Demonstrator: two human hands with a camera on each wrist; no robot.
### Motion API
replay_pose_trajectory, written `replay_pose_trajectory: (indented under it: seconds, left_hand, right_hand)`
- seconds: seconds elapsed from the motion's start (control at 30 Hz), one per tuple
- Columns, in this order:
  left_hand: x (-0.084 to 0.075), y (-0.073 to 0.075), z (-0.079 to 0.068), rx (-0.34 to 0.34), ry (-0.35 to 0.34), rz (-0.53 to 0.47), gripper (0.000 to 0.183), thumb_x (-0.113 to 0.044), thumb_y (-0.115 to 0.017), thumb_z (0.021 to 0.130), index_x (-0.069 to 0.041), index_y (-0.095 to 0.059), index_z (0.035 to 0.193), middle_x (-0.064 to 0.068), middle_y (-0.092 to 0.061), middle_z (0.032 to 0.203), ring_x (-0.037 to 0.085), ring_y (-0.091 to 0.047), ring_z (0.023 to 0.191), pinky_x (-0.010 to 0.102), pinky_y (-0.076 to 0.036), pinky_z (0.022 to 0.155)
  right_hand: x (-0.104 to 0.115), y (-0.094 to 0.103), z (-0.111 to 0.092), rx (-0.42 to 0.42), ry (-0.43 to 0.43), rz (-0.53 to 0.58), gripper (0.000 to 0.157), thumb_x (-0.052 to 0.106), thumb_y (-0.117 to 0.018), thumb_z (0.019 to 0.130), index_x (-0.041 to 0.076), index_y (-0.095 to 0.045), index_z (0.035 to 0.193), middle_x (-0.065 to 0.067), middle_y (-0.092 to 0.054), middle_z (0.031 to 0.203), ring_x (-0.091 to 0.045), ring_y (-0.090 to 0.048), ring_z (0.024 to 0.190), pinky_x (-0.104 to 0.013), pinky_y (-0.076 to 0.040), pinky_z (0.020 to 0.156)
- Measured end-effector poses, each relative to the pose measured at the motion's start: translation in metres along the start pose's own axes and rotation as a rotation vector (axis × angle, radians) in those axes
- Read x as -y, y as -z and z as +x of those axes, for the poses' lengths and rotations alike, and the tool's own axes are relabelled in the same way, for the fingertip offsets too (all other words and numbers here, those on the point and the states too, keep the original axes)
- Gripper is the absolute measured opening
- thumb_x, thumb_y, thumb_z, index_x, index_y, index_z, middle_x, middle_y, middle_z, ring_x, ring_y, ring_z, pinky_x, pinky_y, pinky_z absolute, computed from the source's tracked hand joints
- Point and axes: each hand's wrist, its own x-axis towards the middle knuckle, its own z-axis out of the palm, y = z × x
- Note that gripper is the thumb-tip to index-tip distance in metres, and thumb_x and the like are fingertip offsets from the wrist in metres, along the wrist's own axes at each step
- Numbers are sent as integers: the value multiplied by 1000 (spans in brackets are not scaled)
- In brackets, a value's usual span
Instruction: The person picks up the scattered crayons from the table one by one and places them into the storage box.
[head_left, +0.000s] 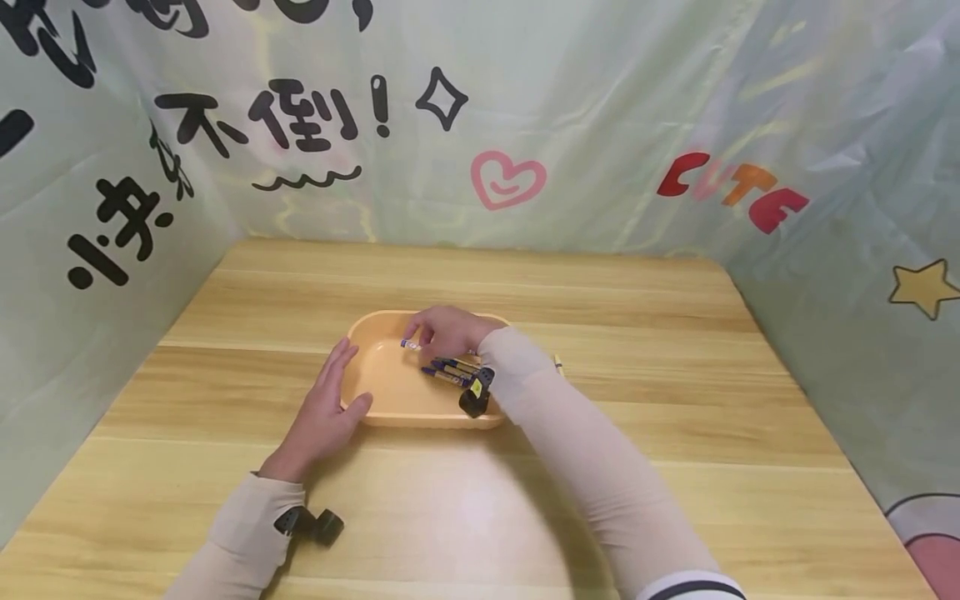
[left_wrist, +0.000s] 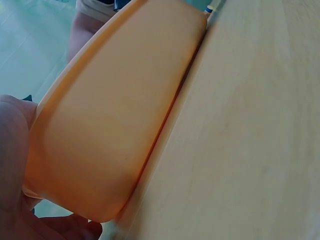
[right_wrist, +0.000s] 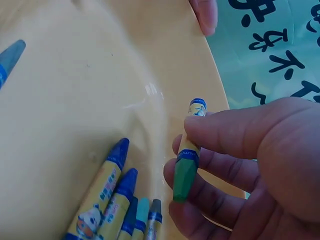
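A shallow orange plastic tray (head_left: 420,421) sits on the wooden table. My left hand (head_left: 330,417) grips its left end, thumb near the front corner and fingers along the side; the left wrist view shows the tray's outer wall (left_wrist: 105,110) close up. Over the tray, my right hand (head_left: 450,332) pinches a green crayon (right_wrist: 186,172) between thumb and fingers, its green tip pointing down in the right wrist view. Several crayons (right_wrist: 107,190) with yellow wrappers and blue or greenish tips lie side by side in the tray. Another blue-tipped crayon (right_wrist: 11,60) shows at the left edge.
A yellow crayon-like stick (head_left: 558,365) lies on the table right of the tray, partly behind my right sleeve (head_left: 592,450). Printed fabric walls (head_left: 600,108) enclose the wooden table (head_left: 465,517) at the back and sides.
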Motion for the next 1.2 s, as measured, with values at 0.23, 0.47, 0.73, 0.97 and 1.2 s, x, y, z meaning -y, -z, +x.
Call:
replay_pose_trajectory:
  seconds: [0.23, 0.47, 0.73, 0.97, 1.2]
  left_hand:
    - [-1, 0, 0, -2, 7, 2, 70, -14, -57, 89, 0, -24, 150, 16, -13, 160, 46, -21, 140, 66, -23, 106]
    - [-1, -1, 1, 2, 11, -4, 70, -13, -58, 89, 0, -25, 150, 16, -13, 160, 44, -20, 141, 65, -21, 107]
    - [-3, 1, 0, -1, 7, -5, 70, -13, -57, 90, 0, -24, 150, 17, -12, 160, 45, -20, 140, 65, -21, 107]
    - [-4, 2, 0, -4, 7, 1, 70, -13, -57, 90, 2, -25, 149, 18, -13, 159, 46, -20, 140, 66, -21, 106]
    - [-3, 1, 0, -3, 5, 5, 69, -15, -57, 90, 1, -25, 149, 18, -13, 159, 45, -20, 141, 65, -21, 107]
  right_hand:
    - [6, -3, 4, -36, 47, -14, 28, 3, -65, 87, 9, -66, 114, -5, -66, 101, -16, -60, 95, -22, -47, 80]
    - [4, -5, 10, -113, 124, -63, 24, -1, -63, 87, 6, -68, 109, -6, -69, 101, -17, -63, 94, -23, -48, 83]
    - [2, 7, -2, -81, 79, -31, 28, 12, -62, 93, 5, -64, 120, -7, -68, 105, -20, -62, 101, -27, -47, 89]
    - [-14, 28, -28, -183, 132, 99, 31, 19, -61, 95, -1, -62, 120, -10, -68, 106, -21, -64, 101, -27, -49, 89]
    - [-36, 44, -67, -321, 26, 387, 25, 19, -57, 98, 2, -62, 116, -20, -63, 105, -35, -65, 90, -40, -56, 73]
